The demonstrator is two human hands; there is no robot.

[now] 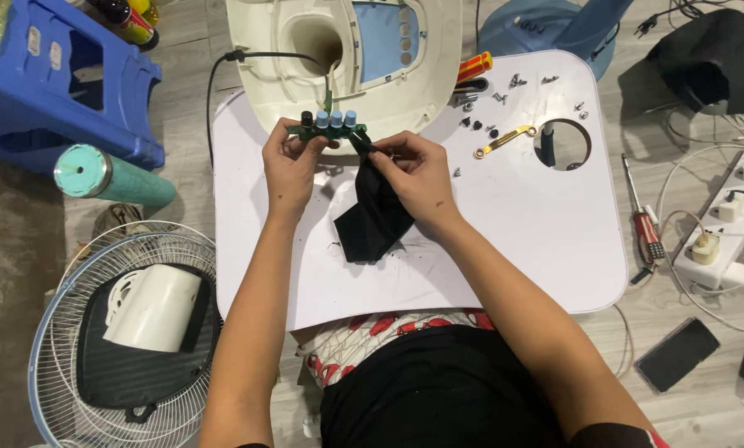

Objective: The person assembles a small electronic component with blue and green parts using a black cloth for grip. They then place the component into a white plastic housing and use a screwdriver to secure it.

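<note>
My left hand grips a small green circuit board that carries three blue push-button caps and one black cap. My right hand pinches a black cloth against the board's right end; the cloth hangs down onto the white tray table. Both hands are held just above the table's far middle, in front of a cream plastic fan housing with a black cable running into it.
Loose screws, a brass strip and an orange-handled screwdriver lie at the table's far right by a round hole. On the floor: fan grille left, blue stool, teal cylinder, power strip, phone, red screwdriver.
</note>
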